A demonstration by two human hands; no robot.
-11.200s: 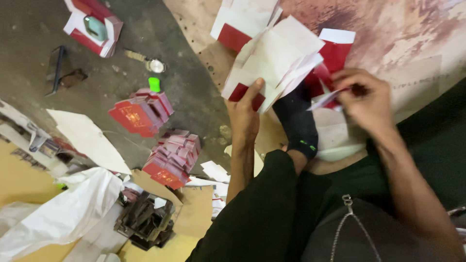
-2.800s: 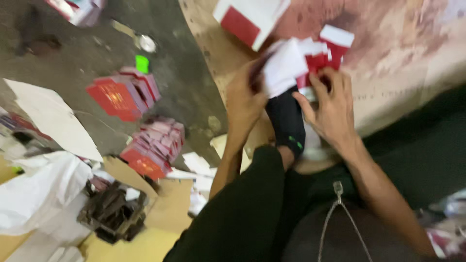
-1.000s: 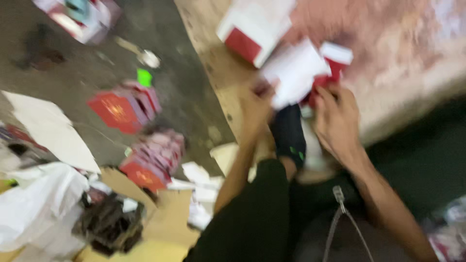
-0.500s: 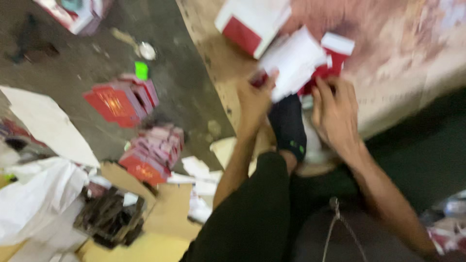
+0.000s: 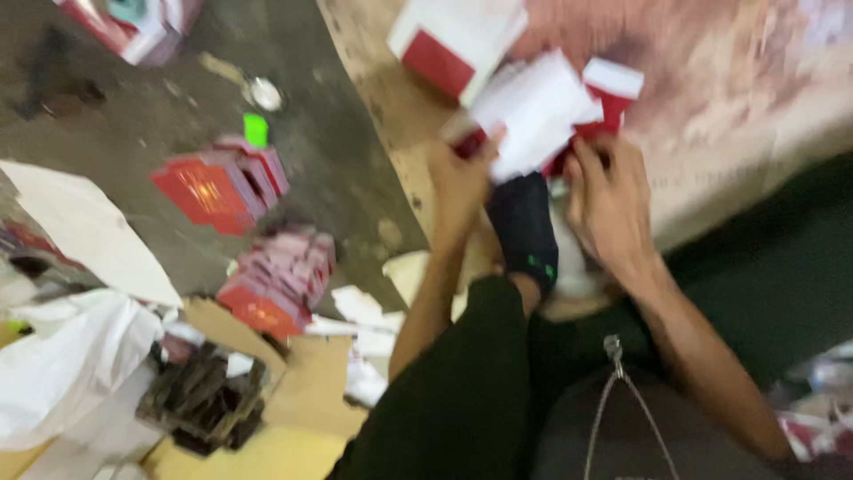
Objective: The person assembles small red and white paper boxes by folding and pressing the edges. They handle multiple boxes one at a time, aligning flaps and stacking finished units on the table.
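Observation:
A white sheet with red card underneath (image 5: 536, 111) lies over my black-socked foot (image 5: 526, 233), on a worn board (image 5: 711, 133). My left hand (image 5: 462, 178) grips the sheet's left edge, thumb on top. My right hand (image 5: 609, 203) presses on the red and white card at the sheet's right side, fingers curled over it. The picture is blurred, so the exact folds are unclear.
A red and white box (image 5: 453, 44) lies on the board's far end. On the grey floor at left are two stacks of red cards (image 5: 218, 182) (image 5: 280, 280), a green bit (image 5: 256, 129), white paper (image 5: 84, 231), a white bag (image 5: 62, 364) and brown cardboard (image 5: 293, 382).
The view has shifted and shaken slightly. Both hands have stayed on the white and red sheet over the foot, working it closer together than eleven seconds ago.

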